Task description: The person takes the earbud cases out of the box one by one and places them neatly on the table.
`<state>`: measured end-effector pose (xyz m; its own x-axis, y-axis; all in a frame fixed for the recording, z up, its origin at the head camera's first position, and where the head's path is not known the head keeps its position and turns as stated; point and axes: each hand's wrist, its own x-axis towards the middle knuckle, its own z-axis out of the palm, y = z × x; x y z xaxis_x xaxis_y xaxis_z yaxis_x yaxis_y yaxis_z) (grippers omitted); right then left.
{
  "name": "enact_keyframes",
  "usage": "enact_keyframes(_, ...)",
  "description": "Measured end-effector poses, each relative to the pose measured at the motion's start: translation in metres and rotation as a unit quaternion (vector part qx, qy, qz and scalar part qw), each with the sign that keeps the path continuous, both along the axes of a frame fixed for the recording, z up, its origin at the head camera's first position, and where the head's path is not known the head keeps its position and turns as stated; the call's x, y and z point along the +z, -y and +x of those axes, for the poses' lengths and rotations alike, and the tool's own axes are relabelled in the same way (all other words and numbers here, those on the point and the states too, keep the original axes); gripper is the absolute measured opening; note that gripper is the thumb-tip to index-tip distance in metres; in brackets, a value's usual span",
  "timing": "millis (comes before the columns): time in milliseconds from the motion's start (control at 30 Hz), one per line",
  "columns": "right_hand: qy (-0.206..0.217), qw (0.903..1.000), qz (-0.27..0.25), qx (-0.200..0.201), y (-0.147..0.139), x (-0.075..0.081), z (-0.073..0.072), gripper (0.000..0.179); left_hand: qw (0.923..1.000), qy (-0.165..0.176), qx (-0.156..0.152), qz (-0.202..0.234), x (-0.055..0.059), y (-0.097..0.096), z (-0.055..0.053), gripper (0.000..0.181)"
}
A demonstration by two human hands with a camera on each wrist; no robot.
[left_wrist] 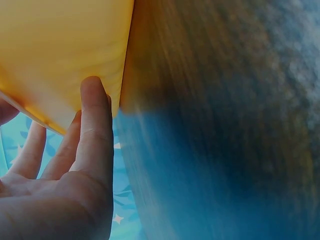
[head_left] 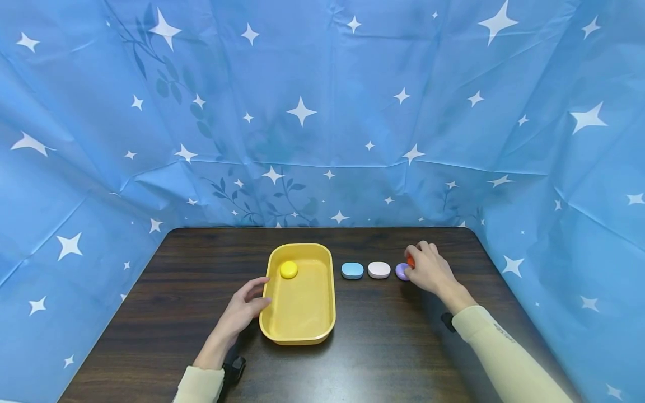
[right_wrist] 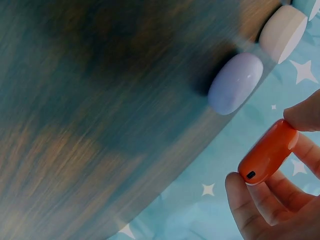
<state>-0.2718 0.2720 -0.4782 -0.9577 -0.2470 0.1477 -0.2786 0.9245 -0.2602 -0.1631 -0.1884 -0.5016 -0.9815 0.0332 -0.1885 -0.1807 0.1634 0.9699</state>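
My right hand pinches a small glossy orange rounded case between thumb and fingers. A dark rectangular slot shows on one end of it. Close by, a purple rounded case lies on the table, partly covered by the right hand in the head view. Left of it in a row are a white case and a blue case. My left hand touches the left side of a yellow tray, its fingers extended against the wall. Inside the tray, toward the back left, sits a yellow rounded case.
Everything stands on a dark wood-grain table with rounded back corners. A blue curtain with white stars hangs behind the table and along both sides.
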Motion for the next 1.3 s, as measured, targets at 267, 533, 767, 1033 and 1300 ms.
enact_keyframes(267, 0.010, 0.9999, 0.003, -0.013, -0.006, -0.003, -0.003, 0.032, 1.0000, -0.002, 0.002, -0.009, 0.000, 0.000, 0.000, 0.052)
enact_keyframes(533, 0.023, 0.9994, 0.007, -0.026, -0.014, -0.006, -0.003, 0.031, 0.9999, -0.001, 0.002, -0.011, 0.000, 0.000, 0.000, 0.052)
enact_keyframes(767, 0.030, 0.9991, 0.009, -0.029, -0.020, -0.013, -0.006, 0.032, 1.0000, 0.001, 0.003, -0.006, 0.000, -0.001, 0.000, 0.052)
enact_keyframes(1033, 0.045, 0.9986, 0.003, -0.026, -0.025, -0.017, -0.003, 0.030, 1.0000, 0.000, 0.003, -0.007, 0.000, -0.001, 0.000, 0.052)
enact_keyframes(1300, 0.068, 0.9973, 0.003, -0.026, -0.025, -0.021, -0.001, 0.032, 1.0000, 0.002, 0.005, -0.008, 0.000, -0.001, 0.000, 0.053)
